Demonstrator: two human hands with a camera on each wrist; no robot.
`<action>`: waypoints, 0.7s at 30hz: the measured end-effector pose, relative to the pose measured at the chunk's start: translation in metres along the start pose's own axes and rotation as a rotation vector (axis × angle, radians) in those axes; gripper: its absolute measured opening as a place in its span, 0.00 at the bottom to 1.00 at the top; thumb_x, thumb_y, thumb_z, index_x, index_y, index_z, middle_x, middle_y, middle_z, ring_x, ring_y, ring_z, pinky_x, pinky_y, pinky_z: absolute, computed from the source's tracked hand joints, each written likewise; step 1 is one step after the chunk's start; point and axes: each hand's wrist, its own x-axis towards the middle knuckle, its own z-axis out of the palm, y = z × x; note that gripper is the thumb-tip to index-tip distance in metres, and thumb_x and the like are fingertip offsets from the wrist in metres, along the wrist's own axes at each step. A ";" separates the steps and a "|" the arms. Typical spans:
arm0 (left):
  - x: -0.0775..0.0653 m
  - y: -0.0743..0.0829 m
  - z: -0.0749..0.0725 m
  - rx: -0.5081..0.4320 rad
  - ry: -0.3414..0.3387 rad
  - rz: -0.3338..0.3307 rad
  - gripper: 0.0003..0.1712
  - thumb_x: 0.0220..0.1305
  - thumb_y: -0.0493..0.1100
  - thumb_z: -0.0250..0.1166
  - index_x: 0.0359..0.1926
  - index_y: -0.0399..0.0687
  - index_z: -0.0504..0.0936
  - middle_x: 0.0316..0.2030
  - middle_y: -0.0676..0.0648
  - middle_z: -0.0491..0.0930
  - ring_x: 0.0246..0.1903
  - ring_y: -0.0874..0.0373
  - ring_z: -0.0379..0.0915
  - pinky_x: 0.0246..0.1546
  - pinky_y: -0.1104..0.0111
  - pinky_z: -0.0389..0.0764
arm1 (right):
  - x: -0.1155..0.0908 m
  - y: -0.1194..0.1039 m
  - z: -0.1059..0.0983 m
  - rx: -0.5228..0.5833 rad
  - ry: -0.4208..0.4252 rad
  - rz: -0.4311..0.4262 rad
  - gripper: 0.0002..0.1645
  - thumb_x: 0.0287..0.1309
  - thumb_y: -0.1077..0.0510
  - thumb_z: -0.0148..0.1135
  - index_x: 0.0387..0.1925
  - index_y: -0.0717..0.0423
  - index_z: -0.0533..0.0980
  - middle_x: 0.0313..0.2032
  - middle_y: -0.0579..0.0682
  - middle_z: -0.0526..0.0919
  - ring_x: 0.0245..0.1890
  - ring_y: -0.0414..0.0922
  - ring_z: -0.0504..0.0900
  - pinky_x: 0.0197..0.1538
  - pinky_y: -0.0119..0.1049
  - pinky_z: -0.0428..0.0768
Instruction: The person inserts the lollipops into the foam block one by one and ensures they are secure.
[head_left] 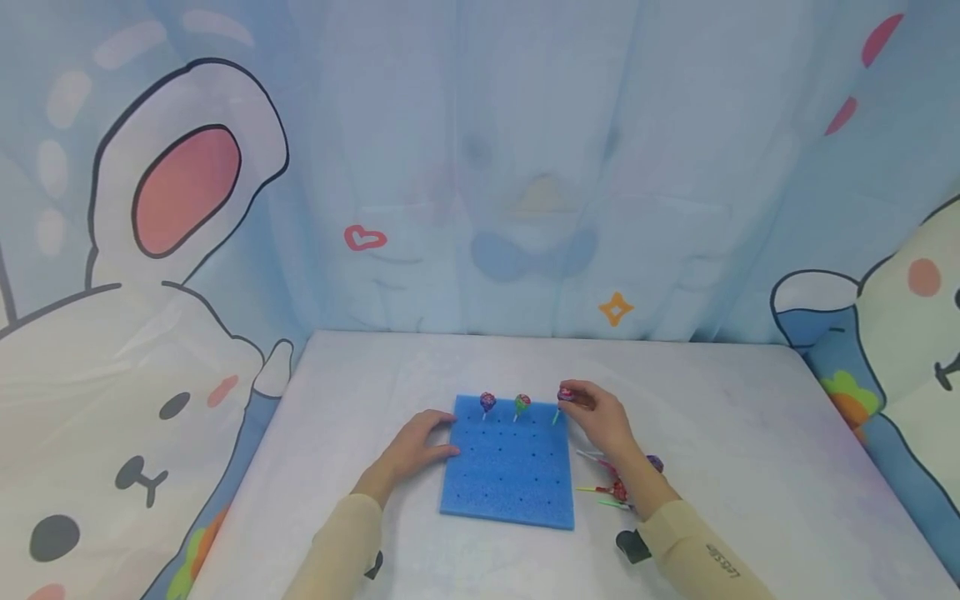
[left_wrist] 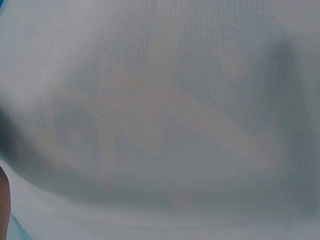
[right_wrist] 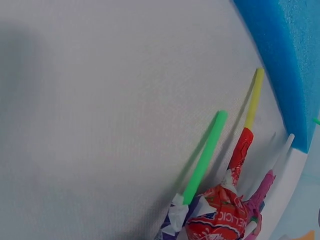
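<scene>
A blue foam board (head_left: 510,462) with rows of small holes lies on the table. Two wrapped lollipops, one purple (head_left: 487,402) and one green and red (head_left: 522,404), stand in its far row. At the board's far right corner, my right hand (head_left: 603,421) pinches a third lollipop (head_left: 565,394) by its wrapped head, its green stick pointing down at the board; whether the tip is in a hole I cannot tell. My left hand (head_left: 412,450) touches the board's left edge with spread fingers. In the left wrist view only a sliver of skin shows.
Several loose lollipops lie right of the board, partly under my right forearm; a red-wrapped one (right_wrist: 217,212) and a green stick (right_wrist: 205,157) show close up. A white cloth covers the table (head_left: 360,375). A printed blue curtain (head_left: 540,167) hangs behind.
</scene>
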 end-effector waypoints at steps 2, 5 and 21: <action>0.000 0.001 0.000 0.002 0.003 0.002 0.32 0.62 0.54 0.68 0.64 0.48 0.73 0.62 0.46 0.73 0.66 0.48 0.63 0.68 0.53 0.63 | -0.001 0.000 0.000 0.021 -0.014 0.014 0.24 0.65 0.54 0.63 0.59 0.56 0.74 0.57 0.57 0.79 0.59 0.53 0.77 0.61 0.48 0.76; -0.001 0.001 0.000 0.004 -0.003 -0.004 0.32 0.62 0.54 0.68 0.64 0.50 0.73 0.63 0.47 0.72 0.67 0.49 0.63 0.69 0.54 0.63 | -0.002 0.000 0.000 0.062 -0.032 0.025 0.24 0.64 0.53 0.64 0.59 0.56 0.74 0.57 0.58 0.78 0.60 0.54 0.76 0.63 0.48 0.74; 0.000 0.000 0.001 0.001 0.003 0.010 0.32 0.62 0.53 0.68 0.64 0.48 0.73 0.62 0.46 0.72 0.66 0.48 0.63 0.68 0.53 0.63 | -0.005 0.004 0.006 0.122 -0.077 0.086 0.25 0.63 0.55 0.64 0.61 0.56 0.74 0.57 0.57 0.79 0.59 0.53 0.77 0.62 0.49 0.75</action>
